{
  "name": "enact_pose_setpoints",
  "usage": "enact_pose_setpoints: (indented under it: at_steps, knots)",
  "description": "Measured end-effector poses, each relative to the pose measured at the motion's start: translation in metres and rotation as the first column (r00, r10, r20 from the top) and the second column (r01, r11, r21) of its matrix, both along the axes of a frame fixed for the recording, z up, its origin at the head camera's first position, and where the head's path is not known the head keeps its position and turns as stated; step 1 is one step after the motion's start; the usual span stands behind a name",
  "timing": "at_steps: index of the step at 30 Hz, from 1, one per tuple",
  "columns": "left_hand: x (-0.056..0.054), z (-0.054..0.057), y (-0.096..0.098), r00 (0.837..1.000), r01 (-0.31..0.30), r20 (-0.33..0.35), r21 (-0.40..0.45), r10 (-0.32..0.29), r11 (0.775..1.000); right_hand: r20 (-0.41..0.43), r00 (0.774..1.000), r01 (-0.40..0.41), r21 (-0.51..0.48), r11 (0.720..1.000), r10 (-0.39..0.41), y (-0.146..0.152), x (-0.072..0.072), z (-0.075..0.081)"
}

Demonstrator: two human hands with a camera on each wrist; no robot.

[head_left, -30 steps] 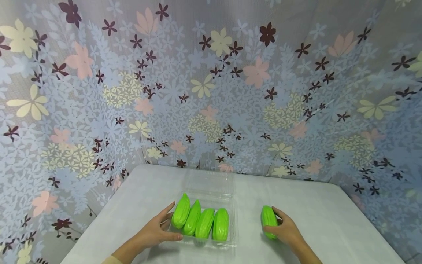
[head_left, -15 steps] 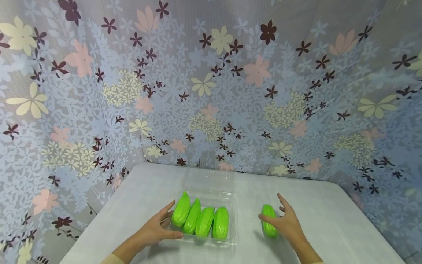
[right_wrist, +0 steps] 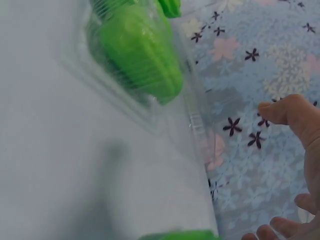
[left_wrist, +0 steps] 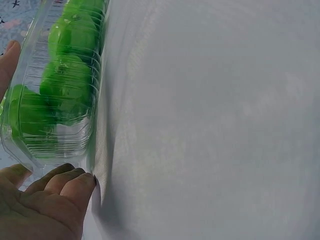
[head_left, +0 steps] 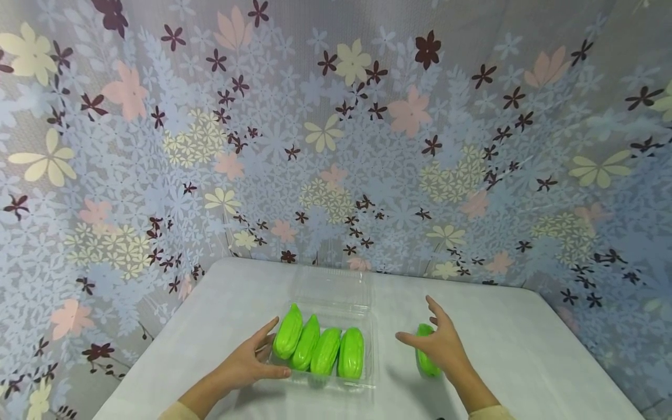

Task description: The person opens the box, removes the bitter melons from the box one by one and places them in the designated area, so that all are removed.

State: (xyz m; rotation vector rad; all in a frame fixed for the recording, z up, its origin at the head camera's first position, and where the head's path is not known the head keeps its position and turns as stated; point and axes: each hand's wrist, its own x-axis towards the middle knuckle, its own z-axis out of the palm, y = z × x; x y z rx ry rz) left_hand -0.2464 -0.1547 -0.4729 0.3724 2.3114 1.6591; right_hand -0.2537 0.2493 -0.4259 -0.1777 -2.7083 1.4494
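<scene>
A clear plastic clamshell container [head_left: 367, 379] stands open on the table and holds several ridged, bright green gourds [head_left: 325, 351] side by side. My left hand [head_left: 244, 366] grips its left end, thumb at the front edge. In the left wrist view, curled fingers [left_wrist: 75, 187] touch the container's end wall [left_wrist: 55, 152]. To the right, one lone green gourd [head_left: 427, 364] lies on the table, partly hidden behind my right hand [head_left: 443, 344]. That hand is spread, holds nothing, and appears to hover over it. Only an edge of the lone gourd [right_wrist: 185, 235] shows in the right wrist view.
The container's transparent lid [head_left: 331, 287] is folded back flat toward the far side. A white-covered table [head_left: 252, 291] lies beneath everything. A floral curtain [head_left: 336, 146] hangs behind its far edge.
My right hand has let go of the lone gourd, spread its fingers, and shifted left and slightly away from me. The gourd stays where it was. My left hand is still.
</scene>
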Motion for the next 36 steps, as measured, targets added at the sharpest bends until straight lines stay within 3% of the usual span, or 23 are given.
enact_pose_setpoints:
  at_steps: [9,20,36]
  knots:
    - [0.000,0.000,-0.001,1.000,0.004,0.018,0.014,-0.004,1.000,-0.081,0.994,-0.074,-0.008,0.997,0.073,-0.034,-0.006,0.010]
    - [-0.001,0.002,0.001,1.000,0.000,0.002,-0.005,0.000,1.000,-0.093,0.977,-0.208,-0.193,0.959,0.193,-0.075,-0.007,0.015]
    - [-0.003,0.001,0.002,1.000,-0.008,0.013,-0.023,0.008,1.000,-0.060,0.938,-0.344,-0.266,0.901,0.340,-0.125,-0.008,0.000]
